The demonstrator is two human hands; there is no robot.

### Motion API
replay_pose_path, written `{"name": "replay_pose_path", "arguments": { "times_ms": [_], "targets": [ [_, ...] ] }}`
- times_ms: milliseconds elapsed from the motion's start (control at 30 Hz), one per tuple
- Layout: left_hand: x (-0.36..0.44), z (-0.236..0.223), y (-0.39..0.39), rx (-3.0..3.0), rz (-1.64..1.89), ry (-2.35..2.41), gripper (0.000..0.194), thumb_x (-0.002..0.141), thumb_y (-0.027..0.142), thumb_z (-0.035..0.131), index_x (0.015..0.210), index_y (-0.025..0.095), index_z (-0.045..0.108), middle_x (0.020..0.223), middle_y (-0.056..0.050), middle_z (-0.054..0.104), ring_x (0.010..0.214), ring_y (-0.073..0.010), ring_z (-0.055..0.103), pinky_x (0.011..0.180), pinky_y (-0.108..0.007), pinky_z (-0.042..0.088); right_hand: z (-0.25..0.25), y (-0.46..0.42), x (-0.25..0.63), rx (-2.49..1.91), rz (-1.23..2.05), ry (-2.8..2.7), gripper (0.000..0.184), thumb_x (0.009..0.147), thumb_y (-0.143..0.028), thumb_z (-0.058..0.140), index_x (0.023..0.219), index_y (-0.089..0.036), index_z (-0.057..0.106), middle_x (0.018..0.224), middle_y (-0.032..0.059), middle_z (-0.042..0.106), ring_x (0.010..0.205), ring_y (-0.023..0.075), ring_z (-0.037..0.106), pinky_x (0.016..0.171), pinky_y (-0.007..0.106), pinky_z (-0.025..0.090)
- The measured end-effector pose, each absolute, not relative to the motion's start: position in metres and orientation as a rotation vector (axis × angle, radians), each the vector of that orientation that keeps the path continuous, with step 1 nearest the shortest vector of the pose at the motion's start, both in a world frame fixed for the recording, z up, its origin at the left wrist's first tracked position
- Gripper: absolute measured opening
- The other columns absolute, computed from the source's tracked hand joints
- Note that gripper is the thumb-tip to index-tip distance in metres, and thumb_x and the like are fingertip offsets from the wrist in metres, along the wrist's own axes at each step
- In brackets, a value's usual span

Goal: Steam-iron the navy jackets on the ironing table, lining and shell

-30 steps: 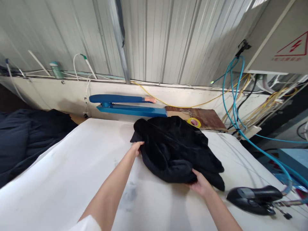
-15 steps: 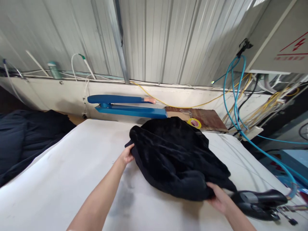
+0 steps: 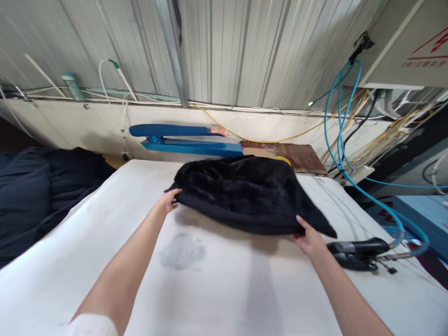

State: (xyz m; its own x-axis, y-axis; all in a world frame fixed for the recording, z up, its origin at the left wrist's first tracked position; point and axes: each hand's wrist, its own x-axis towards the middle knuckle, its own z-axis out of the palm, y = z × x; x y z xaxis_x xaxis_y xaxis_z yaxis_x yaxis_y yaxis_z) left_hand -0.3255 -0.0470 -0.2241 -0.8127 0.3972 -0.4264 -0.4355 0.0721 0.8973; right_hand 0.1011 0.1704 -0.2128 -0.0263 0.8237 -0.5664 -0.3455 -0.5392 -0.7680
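Observation:
A black plush garment (image 3: pixel 238 191) with a dark, smoother border is stretched between my hands above the white tabletop (image 3: pixel 224 289). My left hand (image 3: pixel 170 200) pinches its left corner, thumb on top. On the right, my right hand (image 3: pixel 308 237) grips the front edge a little short of the pointed right corner. The near edge hangs in a shallow curve, lifted off the surface, while the far part reaches toward the back of the table. I cannot tell which part of the garment this is. Just right of my right hand lies a black handheld tool (image 3: pixel 360 252) with a hose.
Dark padded clothing (image 3: pixel 45 196) is heaped at the left. Behind the table stand a blue sleeve-ironing board (image 3: pixel 192 147) and a brown board (image 3: pixel 297 156) with yellow tape (image 3: pixel 283 159). Blue hoses (image 3: pixel 329 121) hang at the right below a grey electrical box (image 3: pixel 402 56).
Both hands have moved away from me, the right one most, pulling the garment's near edge straighter and wider. Its folds have flattened out. The view has tilted down slightly.

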Motion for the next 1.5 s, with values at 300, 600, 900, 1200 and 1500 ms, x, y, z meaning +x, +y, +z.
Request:
{"name": "replay_pose_path", "arguments": {
  "times_ms": [300, 600, 900, 1200, 1500],
  "targets": [
    [-0.315, -0.256, -0.133, 0.393, 1.074, 2.528, 0.035, 0.048, 0.031, 0.075, 0.065, 0.020, 0.046, 0.072, -0.006, 0.060, 0.087, -0.0290, 0.057, 0.069, -0.033, 0.042, -0.262, 0.100, 0.147, -1.677, 1.446, -0.833, 0.029, 0.062, -0.013, 0.070, 0.078, -0.019, 0.047, 0.052, -0.0064, 0.053, 0.044, 0.0097, 0.051, 0.043, 0.023, 0.048],
    [-0.258, -0.248, -0.152, 0.788, 0.926, 2.875, 0.019, 0.062, 0.010, 0.055, 0.078, 0.020, 0.052, 0.105, -0.015, 0.052, 0.113, -0.0349, 0.037, 0.093, -0.052, 0.024, -0.258, 0.081, 0.209, -2.324, 1.305, -1.422, 0.034, 0.061, -0.042, 0.069, 0.071, -0.013, 0.054, 0.072, 0.0193, 0.063, 0.075, 0.0296, 0.063, 0.050, 0.034, 0.049],
    [-0.047, -0.274, -0.054, 1.725, 0.833, 1.728, 0.028, 0.079, 0.025, 0.047, 0.101, 0.030, 0.063, 0.091, -0.008, 0.057, 0.093, -0.0241, 0.047, 0.087, -0.040, 0.037, -0.267, 0.122, 0.188, -2.111, 0.792, -1.822, 0.023, 0.073, -0.031, 0.056, 0.086, -0.012, 0.059, 0.102, 0.0210, 0.059, 0.110, 0.0324, 0.047, 0.093, 0.043, 0.033],
    [0.012, -0.285, -0.032, 1.768, 0.606, 2.096, 0.051, 0.077, 0.023, 0.048, 0.127, 0.031, 0.042, 0.133, -0.009, 0.035, 0.122, -0.0333, 0.023, 0.100, -0.057, 0.008, -0.275, 0.068, 0.233, -2.099, 0.337, -1.776, 0.028, 0.082, -0.031, 0.042, 0.102, -0.015, 0.052, 0.101, 0.0175, 0.055, 0.108, 0.0318, 0.042, 0.090, 0.047, 0.030],
    [0.042, -0.289, -0.026, 2.078, 0.514, 1.887, 0.054, 0.082, 0.050, 0.038, 0.133, 0.037, 0.028, 0.143, -0.001, 0.024, 0.130, -0.0324, 0.010, 0.101, -0.059, -0.002, -0.295, 0.045, 0.211, -1.791, 0.694, -2.079, 0.042, 0.078, -0.027, 0.049, 0.120, -0.027, 0.047, 0.141, 0.0024, 0.028, 0.131, 0.0236, 0.009, 0.104, 0.049, -0.001]
  ]
}}
